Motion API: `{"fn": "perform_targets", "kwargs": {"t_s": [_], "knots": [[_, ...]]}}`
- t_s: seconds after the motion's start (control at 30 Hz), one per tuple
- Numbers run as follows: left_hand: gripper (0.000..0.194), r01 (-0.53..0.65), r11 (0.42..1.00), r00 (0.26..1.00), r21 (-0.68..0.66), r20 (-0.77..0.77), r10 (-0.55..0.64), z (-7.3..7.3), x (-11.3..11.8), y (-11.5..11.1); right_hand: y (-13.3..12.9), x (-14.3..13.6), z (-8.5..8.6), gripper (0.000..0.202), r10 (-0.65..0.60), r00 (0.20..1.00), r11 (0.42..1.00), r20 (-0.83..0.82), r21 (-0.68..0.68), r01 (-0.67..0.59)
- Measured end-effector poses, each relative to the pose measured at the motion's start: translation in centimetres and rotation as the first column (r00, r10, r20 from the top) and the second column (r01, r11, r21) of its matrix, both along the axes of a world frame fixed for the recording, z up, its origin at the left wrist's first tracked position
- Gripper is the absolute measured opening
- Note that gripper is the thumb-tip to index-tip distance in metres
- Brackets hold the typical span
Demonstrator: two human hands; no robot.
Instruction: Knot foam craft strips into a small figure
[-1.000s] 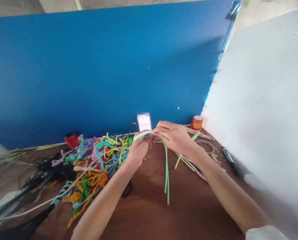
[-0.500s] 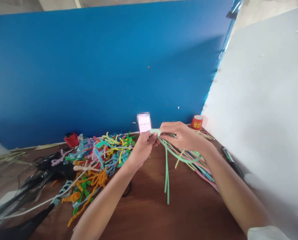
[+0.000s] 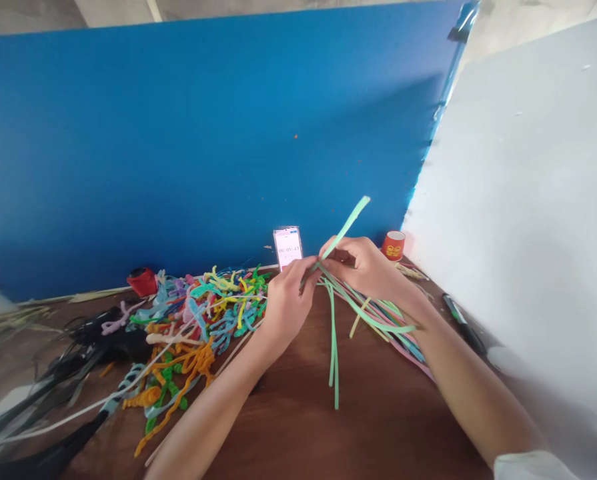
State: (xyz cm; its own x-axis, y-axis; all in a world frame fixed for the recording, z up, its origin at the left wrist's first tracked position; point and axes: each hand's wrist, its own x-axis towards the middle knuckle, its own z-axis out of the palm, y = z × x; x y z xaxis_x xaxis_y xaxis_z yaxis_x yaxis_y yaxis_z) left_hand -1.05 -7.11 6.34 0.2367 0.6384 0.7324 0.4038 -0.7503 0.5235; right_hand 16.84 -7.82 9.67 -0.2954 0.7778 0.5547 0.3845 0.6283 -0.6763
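Observation:
My left hand (image 3: 291, 293) pinches light green pipe cleaners where they meet between my hands. My right hand (image 3: 361, 263) is closed on them too, its thumb and fingertips close beside those of my left hand. One light green pipe cleaner (image 3: 349, 225) sticks up and to the right above my fingers. Others hang down or trail right below my right hand, one green length (image 3: 334, 347) pointing down over the table. My fingers partly hide the crossing point. Under my right forearm lies a bundle of pipe cleaners (image 3: 403, 340) in several colours.
A heap of twisted colourful pipe cleaners (image 3: 213, 303) covers the left of the table. A phone (image 3: 288, 245) showing a timer leans against the blue partition (image 3: 203, 133). A red paper cup (image 3: 393, 246) and a marker (image 3: 463, 323) are at the right. Black straps and a white cable (image 3: 78, 413) lie left.
The green end that was curled over my left fingertips now stands straight up to the right. My left hand has turned, its back facing up more; my right hand has moved slightly.

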Motion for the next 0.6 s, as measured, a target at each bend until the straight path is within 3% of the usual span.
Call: {"fn": "perform_targets", "kwargs": {"t_s": [0.1, 0.2, 0.3, 0.4, 0.5, 0.6], "knots": [[0.015, -0.081, 0.965, 0.990, 0.249, -0.093, 0.108, -0.6, -0.2, 0.2, -0.2, -0.3, -0.1, 0.014, -0.013, 0.998, 0.998, -0.053, -0.058, 0.010], [0.018, -0.083, 0.956, 0.985, 0.282, -0.125, 0.123, -0.8, -0.3, 0.2, -0.5, -0.6, 0.1, 0.015, -0.013, 0.998, 0.997, -0.059, -0.081, 0.009], [0.017, -0.081, 0.984, 0.994, 0.161, -0.061, 0.091, -0.4, -0.1, -0.2, -0.6, -0.8, 0.3, 0.011, 0.020, 0.996, 0.996, -0.083, -0.090, -0.027], [0.018, 0.017, 0.993, 0.993, -0.120, 0.116, -0.003, 0.1, 0.3, -0.6, -0.6, -0.9, 0.1, 0.010, 0.070, 0.989, 0.993, -0.130, -0.084, -0.081], [0.020, 0.199, 0.927, 0.943, -0.319, 0.319, -0.093, 0.2, 0.8, -0.7, -0.3, -1.0, -0.1, 0.011, 0.132, 0.978, 0.985, -0.164, -0.086, -0.147], [0.021, 0.319, 0.869, 0.880, -0.379, 0.459, -0.124, -0.1, 1.1, -0.5, 0.0, -0.8, -0.2, 0.010, 0.128, 0.979, 0.985, -0.159, -0.092, -0.144]]}}
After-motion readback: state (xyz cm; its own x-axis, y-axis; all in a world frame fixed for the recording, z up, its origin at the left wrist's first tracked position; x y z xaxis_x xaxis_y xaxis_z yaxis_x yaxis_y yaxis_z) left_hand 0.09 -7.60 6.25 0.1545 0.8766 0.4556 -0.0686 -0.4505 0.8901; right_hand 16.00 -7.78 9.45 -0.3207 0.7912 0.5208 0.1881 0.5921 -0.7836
